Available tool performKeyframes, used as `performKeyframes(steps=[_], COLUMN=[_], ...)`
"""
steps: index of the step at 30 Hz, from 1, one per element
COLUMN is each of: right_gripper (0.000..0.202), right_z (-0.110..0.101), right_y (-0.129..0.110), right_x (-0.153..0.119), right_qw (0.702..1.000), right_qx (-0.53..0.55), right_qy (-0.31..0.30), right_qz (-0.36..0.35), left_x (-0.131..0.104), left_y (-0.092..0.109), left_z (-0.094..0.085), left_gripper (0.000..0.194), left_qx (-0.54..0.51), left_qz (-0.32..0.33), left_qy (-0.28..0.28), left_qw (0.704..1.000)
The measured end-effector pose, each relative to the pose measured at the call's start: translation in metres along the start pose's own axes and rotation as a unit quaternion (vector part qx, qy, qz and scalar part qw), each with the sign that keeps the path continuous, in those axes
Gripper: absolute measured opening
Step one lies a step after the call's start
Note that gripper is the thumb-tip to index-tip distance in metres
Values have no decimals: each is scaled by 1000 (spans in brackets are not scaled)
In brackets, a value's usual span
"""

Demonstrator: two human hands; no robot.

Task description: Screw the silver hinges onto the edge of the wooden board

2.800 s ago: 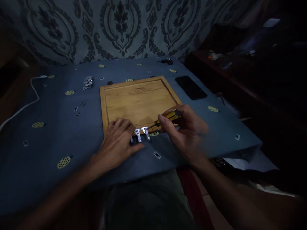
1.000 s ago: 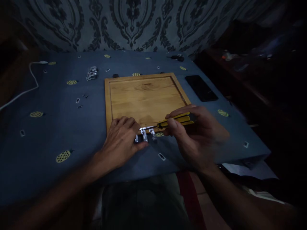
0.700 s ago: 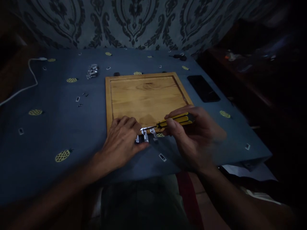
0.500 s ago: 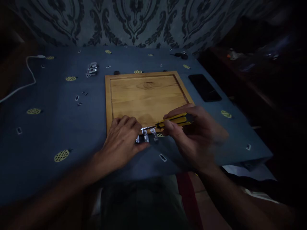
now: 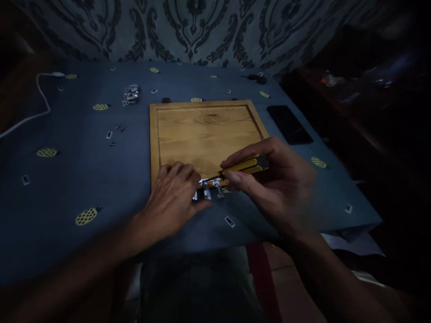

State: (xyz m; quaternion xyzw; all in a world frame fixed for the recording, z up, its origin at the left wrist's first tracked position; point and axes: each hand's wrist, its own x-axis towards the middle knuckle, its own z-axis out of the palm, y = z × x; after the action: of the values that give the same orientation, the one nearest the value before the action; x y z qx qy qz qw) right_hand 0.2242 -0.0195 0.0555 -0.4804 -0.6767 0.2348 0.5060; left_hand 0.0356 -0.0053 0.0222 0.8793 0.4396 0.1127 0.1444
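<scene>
A framed wooden board (image 5: 205, 134) lies on the blue patterned cloth. Along its near edge sit several metal hinges (image 5: 207, 192). My right hand (image 5: 269, 179) is closed around a yellow and black screwdriver (image 5: 245, 166), whose shaft points left and down, its tip at the hinges. My left hand (image 5: 177, 193) rests on the board's near left edge, fingers bent over it and the thumb reaching right below the hinges. What its fingertips grip, if anything, is hidden.
Beyond the board's left side lie a pile of metal hinges (image 5: 131, 95) and several small screws (image 5: 116, 137). A black phone (image 5: 290, 124) is right of the board, dark keys (image 5: 257, 78) at the back, a white cable (image 5: 45, 98) far left.
The screwdriver and my right hand's fingers have shifted slightly, the handle now tilted up more to the right. My left hand keeps its place on the board. The whole view has moved a little.
</scene>
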Motion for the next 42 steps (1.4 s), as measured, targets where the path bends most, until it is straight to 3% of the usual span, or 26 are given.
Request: performKeyframes(steps=[7, 16, 25, 37, 42], right_gripper=[11, 23, 29, 30, 17], right_z=[-7, 1, 6, 14, 15], right_y=[-1, 0, 10, 9, 0], right_x=[5, 7, 3, -2, 2], right_qw=[996, 997, 1000, 999, 981], right_qx=[52, 61, -1, -25, 44], right_qy=[-77, -37, -8, 32, 162], right_qz=[7, 38, -24, -32, -103], left_x=[1, 0, -1, -1, -1], left_y=[0, 0, -1, -1, -1], left_z=[0, 0, 2, 2, 1], left_gripper=[38, 37, 38, 40, 37], left_qx=[11, 18, -7, -7, -7], left_qz=[11, 14, 12, 17, 22], left_qy=[-7, 2, 11, 10, 23], left_qw=[1000, 1000, 1000, 1000, 999])
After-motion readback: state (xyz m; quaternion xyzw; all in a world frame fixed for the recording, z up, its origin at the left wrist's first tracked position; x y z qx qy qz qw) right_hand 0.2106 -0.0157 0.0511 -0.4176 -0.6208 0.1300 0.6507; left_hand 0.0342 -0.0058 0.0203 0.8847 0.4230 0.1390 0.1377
